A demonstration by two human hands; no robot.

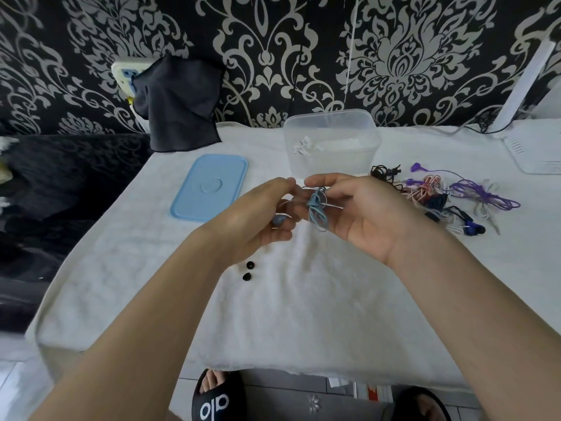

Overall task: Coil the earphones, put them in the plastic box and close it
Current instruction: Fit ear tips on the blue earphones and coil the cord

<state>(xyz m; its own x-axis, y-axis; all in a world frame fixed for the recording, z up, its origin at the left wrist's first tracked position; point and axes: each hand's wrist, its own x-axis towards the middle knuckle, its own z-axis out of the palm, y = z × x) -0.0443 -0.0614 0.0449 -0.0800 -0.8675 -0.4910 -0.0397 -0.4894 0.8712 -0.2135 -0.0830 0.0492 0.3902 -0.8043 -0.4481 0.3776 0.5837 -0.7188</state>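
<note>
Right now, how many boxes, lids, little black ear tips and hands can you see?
Clear plastic box: 1
Blue lid: 1
Little black ear tips: 2
Hands, left hand and right hand, both pinching the light blue earphones: 2
Total: 6

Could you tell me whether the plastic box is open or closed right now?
Open: the plastic box has no lid on; its blue lid lies flat beside it.
</note>
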